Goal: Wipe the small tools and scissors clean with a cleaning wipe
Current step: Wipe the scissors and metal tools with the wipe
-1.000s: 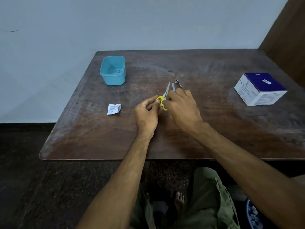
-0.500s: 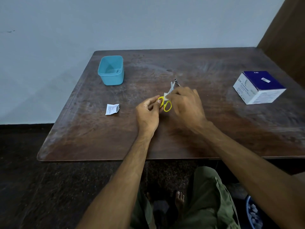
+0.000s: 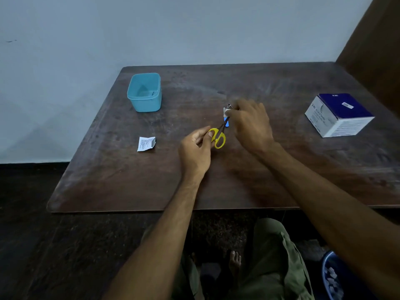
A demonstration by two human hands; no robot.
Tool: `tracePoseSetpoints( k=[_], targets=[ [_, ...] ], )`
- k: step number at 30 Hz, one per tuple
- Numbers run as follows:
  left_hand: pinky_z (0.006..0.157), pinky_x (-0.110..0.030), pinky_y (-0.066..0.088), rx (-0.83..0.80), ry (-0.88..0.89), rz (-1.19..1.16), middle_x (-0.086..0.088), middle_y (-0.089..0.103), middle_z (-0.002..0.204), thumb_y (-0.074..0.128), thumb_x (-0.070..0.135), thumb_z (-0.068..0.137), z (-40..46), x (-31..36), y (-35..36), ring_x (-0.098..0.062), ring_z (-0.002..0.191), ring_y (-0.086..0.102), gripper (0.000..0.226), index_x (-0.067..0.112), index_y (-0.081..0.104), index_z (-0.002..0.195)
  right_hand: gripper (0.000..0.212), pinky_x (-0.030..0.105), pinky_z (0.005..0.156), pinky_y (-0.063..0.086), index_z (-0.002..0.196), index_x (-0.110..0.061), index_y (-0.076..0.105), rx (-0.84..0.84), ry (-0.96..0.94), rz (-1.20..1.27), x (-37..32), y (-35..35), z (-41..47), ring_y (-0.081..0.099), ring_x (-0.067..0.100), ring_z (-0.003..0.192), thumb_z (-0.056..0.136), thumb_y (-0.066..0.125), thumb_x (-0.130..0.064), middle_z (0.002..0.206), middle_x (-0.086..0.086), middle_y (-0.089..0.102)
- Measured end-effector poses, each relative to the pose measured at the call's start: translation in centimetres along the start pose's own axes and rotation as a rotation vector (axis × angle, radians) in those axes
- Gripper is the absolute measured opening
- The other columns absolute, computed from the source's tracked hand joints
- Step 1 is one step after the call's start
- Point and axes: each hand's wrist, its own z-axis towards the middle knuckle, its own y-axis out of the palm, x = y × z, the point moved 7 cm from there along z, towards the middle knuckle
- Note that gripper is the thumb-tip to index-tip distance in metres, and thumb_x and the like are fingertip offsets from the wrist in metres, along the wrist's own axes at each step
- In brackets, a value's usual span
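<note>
Small scissors with yellow handles [image 3: 218, 137] are at the middle of the brown table [image 3: 303, 169]. My left hand [image 3: 195, 151] pinches one yellow handle loop. My right hand [image 3: 251, 124] pinches a small white wipe [image 3: 225, 111] round the far end of the blades. A blue tool [image 3: 226, 122] lies on the table just under the blades. The tip of a small metal tool [image 3: 229, 106] shows beside my right fingers; the rest is hidden.
A teal plastic tub [image 3: 144, 93] stands at the back left. A torn white wipe packet [image 3: 146, 144] lies left of my hands. A blue and white box [image 3: 339, 114] sits at the right. A blue bin [image 3: 331, 278] is on the floor.
My right hand has slid with the wipe from the scissors' handles outward along the blades to their tips. My left hand keeps its hold on the handle.
</note>
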Motion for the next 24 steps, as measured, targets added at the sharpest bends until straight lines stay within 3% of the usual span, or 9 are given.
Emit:
tracePoseSetpoints(
  k=[2, 4, 7, 10, 13, 15, 17, 21, 24],
  targets=[
    [0.074, -0.024, 0.058, 0.002, 0.009, 0.003, 0.003, 0.073, 0.090, 0.061, 0.004, 0.092, -0.1, 0.1, 0.0, -0.009, 0.084, 0.072, 0.020, 0.002, 0.069, 0.110, 0.022, 0.034, 0.065, 0.043, 0.091, -0.016, 0.075, -0.018, 0.151, 0.212, 1.7, 0.6, 0.2, 0.061, 0.032, 0.082, 0.075, 0.066, -0.004, 0.089, 0.005, 0.066],
    [0.072, -0.021, 0.057, 0.007, 0.000, -0.019, 0.000, 0.073, 0.092, 0.059, 0.003, 0.093, -0.1, 0.2, -0.1, -0.009, 0.084, 0.072, 0.020, 0.001, 0.068, 0.111, 0.018, 0.034, 0.073, 0.051, 0.092, -0.018, 0.076, 0.040, 0.379, 0.518, 3.0, 0.3, -0.4, 0.065, 0.017, 0.086, 0.083, 0.062, -0.012, 0.091, -0.001, 0.071],
    [0.069, -0.020, 0.055, 0.030, -0.026, -0.093, -0.007, 0.074, 0.092, 0.059, 0.003, 0.093, 0.1, 0.2, -0.5, -0.014, 0.084, 0.072, 0.017, 0.010, 0.067, 0.106, 0.009, 0.030, 0.074, 0.054, 0.087, -0.019, 0.074, 0.106, 0.673, 0.904, 3.2, 0.3, -2.5, 0.066, 0.006, 0.077, 0.086, 0.065, -0.017, 0.083, -0.004, 0.073],
    [0.065, -0.017, 0.054, 0.059, -0.054, -0.159, -0.004, 0.073, 0.082, 0.059, 0.001, 0.092, 0.1, 0.3, -0.8, -0.009, 0.074, 0.071, 0.015, 0.013, 0.064, 0.100, 0.007, 0.026, 0.069, 0.052, 0.084, -0.020, 0.072, -0.004, 0.715, 1.089, 0.6, 0.7, -4.6, 0.063, 0.004, 0.073, 0.086, 0.069, -0.013, 0.081, -0.001, 0.072],
    [0.063, -0.016, 0.053, 0.074, -0.066, -0.184, 0.001, 0.072, 0.075, 0.060, 0.000, 0.091, 0.2, 0.3, -1.0, -0.005, 0.069, 0.068, 0.013, 0.010, 0.065, 0.097, 0.006, 0.023, 0.061, 0.054, 0.092, -0.009, 0.070, -0.112, 0.798, 1.212, -1.1, 1.6, -5.4, 0.067, 0.010, 0.071, 0.088, 0.067, -0.011, 0.082, 0.004, 0.072],
    [0.063, -0.017, 0.053, 0.071, -0.081, -0.190, 0.001, 0.072, 0.075, 0.060, 0.000, 0.092, 0.2, 0.3, -1.1, -0.004, 0.069, 0.067, 0.013, 0.010, 0.065, 0.096, 0.010, 0.022, 0.059, 0.054, 0.095, -0.001, 0.069, -0.087, 0.820, 1.232, -1.3, 1.5, -5.1, 0.069, 0.015, 0.069, 0.089, 0.065, -0.007, 0.083, 0.012, 0.072],
    [0.065, -0.018, 0.054, 0.057, -0.076, -0.165, -0.003, 0.072, 0.082, 0.059, 0.000, 0.092, 0.1, 0.3, -0.9, -0.006, 0.072, 0.068, 0.013, 0.009, 0.066, 0.099, 0.007, 0.027, 0.062, 0.056, 0.089, -0.004, 0.070, -0.054, 0.803, 1.220, -1.4, 1.4, -4.6, 0.069, 0.019, 0.067, 0.087, 0.064, -0.003, 0.079, 0.014, 0.072],
    [0.082, -0.029, 0.057, -0.012, 0.030, 0.004, -0.009, 0.072, 0.106, 0.061, 0.006, 0.092, -0.3, 0.8, 0.0, -0.014, 0.096, 0.070, 0.023, 0.004, 0.066, 0.115, 0.016, 0.040, 0.069, 0.058, 0.074, -0.021, 0.071, 0.010, 0.826, 1.156, -0.8, 0.9, -4.2, 0.067, 0.020, 0.066, 0.080, 0.068, -0.006, 0.074, 0.010, 0.073],
    [0.100, -0.032, 0.050, -0.109, 0.134, 0.179, -0.006, 0.064, 0.127, 0.065, 0.013, 0.089, -0.6, 1.5, 0.9, -0.013, 0.118, 0.061, 0.040, 0.006, 0.060, 0.128, 0.003, 0.043, 0.069, 0.060, 0.079, -0.012, 0.075, 0.021, 0.853, 1.162, -0.2, 0.8, -3.8, 0.068, 0.020, 0.065, 0.078, 0.072, -0.011, 0.075, 0.011, 0.073]
  ],
)
